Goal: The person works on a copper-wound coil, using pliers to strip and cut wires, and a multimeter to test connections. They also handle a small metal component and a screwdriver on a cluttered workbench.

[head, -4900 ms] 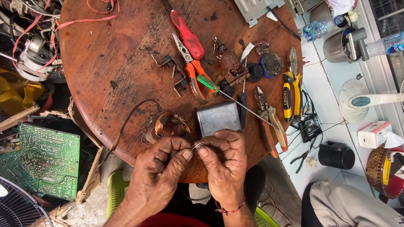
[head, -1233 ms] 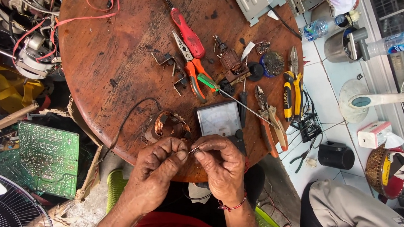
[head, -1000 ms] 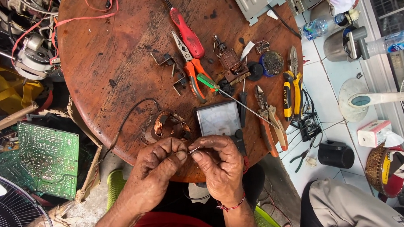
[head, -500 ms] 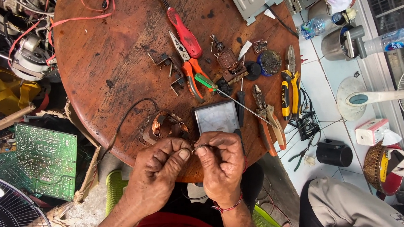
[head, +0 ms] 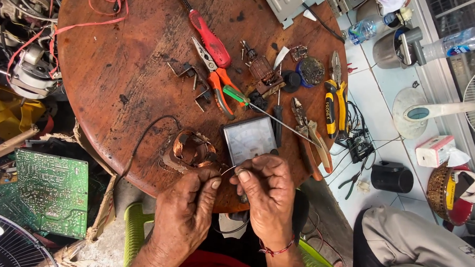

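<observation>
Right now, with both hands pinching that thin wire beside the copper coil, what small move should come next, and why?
Probably keep the left hand pinching and let the right hand draw the wire gently taut. The wire runs short between both thumbs, close to the coil at the table edge, so a hard pull could drag the coil off.

The copper coil (head: 191,149) lies on the round table (head: 126,71), left of the meter (head: 248,141), pliers (head: 214,77) behind them.
</observation>
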